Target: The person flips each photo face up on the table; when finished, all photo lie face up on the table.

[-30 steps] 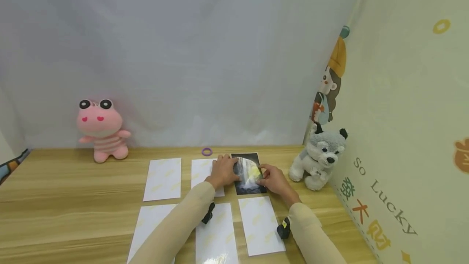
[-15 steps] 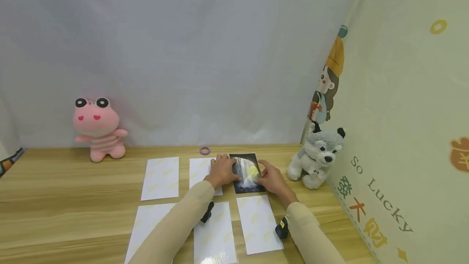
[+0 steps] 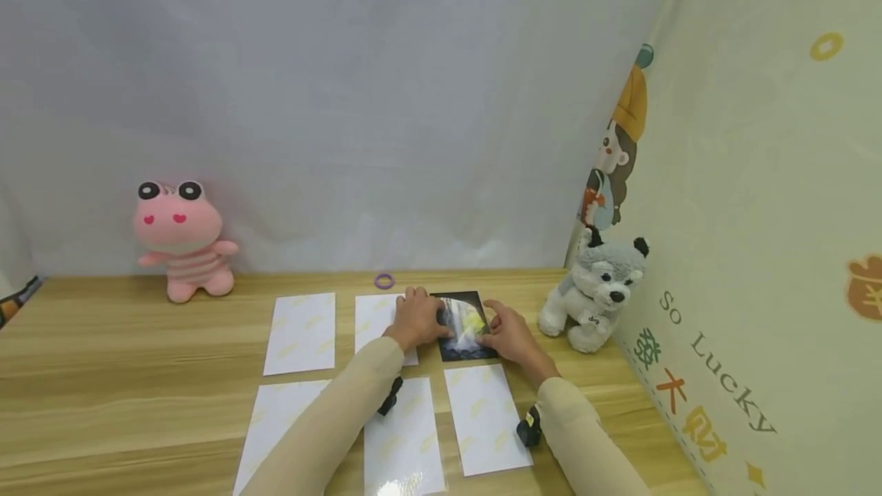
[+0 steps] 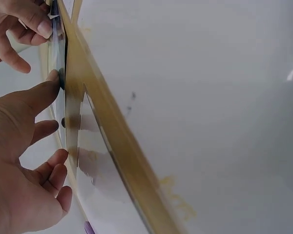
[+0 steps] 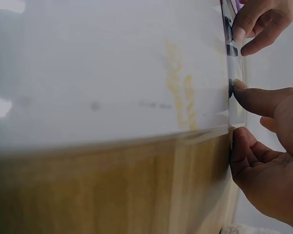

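Index of right hand (image 3: 513,337) shifted toward far corner of dark photo (image 3: 462,321) since second ago. Thumb and fingers spread at photo's right edge; left hand (image 3: 416,321) likewise at left edge. Photo on table (image 3: 151,373), beyond white sheet (image 3: 488,421); purple ring (image 3: 377,282) leftward, plush dog (image 3: 606,278) right.

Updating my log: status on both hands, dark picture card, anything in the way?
Left hand, right hand at opposite sides of dark picture card. Card face up. Left hand overlaps neighbouring white card; no obstruction visible.
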`<state>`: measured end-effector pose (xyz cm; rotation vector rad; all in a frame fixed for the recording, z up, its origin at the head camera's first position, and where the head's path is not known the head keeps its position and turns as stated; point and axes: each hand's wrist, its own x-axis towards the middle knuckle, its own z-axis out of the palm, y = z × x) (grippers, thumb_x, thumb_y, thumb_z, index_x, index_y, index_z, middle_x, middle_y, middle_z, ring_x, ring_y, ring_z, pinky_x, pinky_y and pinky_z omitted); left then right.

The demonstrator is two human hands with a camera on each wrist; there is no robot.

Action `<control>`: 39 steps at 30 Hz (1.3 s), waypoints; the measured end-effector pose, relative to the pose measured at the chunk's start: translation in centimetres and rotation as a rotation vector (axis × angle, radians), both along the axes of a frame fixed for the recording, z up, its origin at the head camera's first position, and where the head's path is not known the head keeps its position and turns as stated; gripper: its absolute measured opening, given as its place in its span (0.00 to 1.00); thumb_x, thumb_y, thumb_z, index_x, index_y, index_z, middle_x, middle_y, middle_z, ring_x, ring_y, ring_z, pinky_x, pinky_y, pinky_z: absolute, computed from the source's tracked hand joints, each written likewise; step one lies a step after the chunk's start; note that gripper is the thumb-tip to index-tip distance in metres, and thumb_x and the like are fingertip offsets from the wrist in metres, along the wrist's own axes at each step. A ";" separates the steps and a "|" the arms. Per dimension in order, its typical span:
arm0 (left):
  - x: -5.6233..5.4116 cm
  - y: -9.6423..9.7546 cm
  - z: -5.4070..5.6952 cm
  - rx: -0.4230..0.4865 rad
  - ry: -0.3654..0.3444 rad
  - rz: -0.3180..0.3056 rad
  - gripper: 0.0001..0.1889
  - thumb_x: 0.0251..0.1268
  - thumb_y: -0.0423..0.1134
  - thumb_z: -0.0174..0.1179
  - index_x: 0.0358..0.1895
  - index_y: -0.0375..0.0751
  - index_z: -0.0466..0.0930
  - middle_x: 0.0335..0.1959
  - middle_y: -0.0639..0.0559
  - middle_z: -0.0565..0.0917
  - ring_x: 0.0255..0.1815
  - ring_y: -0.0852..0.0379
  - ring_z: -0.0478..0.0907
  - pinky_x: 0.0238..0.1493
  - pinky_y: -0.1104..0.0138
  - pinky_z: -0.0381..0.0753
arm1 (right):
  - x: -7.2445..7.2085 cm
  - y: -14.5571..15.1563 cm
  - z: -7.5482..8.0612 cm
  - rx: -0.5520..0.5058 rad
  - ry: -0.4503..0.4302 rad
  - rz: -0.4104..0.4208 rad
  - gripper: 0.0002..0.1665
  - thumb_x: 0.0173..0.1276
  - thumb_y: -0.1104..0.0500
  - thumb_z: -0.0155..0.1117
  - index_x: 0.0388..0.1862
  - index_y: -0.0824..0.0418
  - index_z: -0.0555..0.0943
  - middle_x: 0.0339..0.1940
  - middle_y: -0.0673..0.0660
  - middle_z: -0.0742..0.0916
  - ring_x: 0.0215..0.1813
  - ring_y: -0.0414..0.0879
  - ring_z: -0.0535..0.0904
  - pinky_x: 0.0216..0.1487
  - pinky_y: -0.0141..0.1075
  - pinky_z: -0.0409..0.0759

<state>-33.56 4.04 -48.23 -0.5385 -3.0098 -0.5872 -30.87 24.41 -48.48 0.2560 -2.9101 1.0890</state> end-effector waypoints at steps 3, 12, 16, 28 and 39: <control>-0.2 -0.4 -0.9 0.023 0.049 -0.041 0.27 0.49 0.58 0.75 0.51 0.47 0.87 0.45 0.44 0.78 0.49 0.46 0.70 0.50 0.54 0.70 | -0.1 -0.3 -0.1 -0.010 -0.003 0.001 0.41 0.53 0.68 0.77 0.67 0.68 0.72 0.31 0.59 0.80 0.30 0.44 0.76 0.34 0.37 0.77; 0.3 -1.6 -0.2 0.135 0.109 -0.144 0.17 0.64 0.48 0.67 0.51 0.43 0.86 0.48 0.43 0.80 0.51 0.43 0.74 0.51 0.49 0.74 | -0.4 -0.2 -0.2 -0.108 -0.023 -0.056 0.34 0.59 0.65 0.73 0.65 0.68 0.74 0.35 0.61 0.83 0.36 0.49 0.79 0.36 0.39 0.78; 0.5 -3.7 0.6 0.192 0.125 -0.155 0.17 0.64 0.45 0.67 0.51 0.40 0.86 0.47 0.42 0.80 0.50 0.43 0.75 0.51 0.48 0.75 | -0.8 -0.3 0.5 -0.162 -0.037 -0.083 0.33 0.64 0.63 0.70 0.68 0.67 0.73 0.41 0.62 0.83 0.43 0.52 0.80 0.40 0.41 0.80; 2.6 -10.7 1.1 0.083 0.098 -0.232 0.25 0.60 0.45 0.70 0.60 0.40 0.81 0.53 0.41 0.81 0.55 0.42 0.76 0.53 0.47 0.76 | -2.0 -3.6 2.1 -0.133 -0.051 0.063 0.41 0.61 0.62 0.74 0.72 0.67 0.68 0.45 0.65 0.84 0.49 0.55 0.80 0.50 0.47 0.81; 4.4 -14.2 0.6 -0.023 0.041 -0.256 0.31 0.56 0.52 0.72 0.62 0.43 0.80 0.68 0.33 0.73 0.71 0.35 0.67 0.66 0.38 0.67 | -2.6 -7.4 2.7 -0.022 -0.094 0.183 0.45 0.62 0.59 0.74 0.75 0.62 0.66 0.58 0.65 0.83 0.65 0.62 0.75 0.62 0.56 0.76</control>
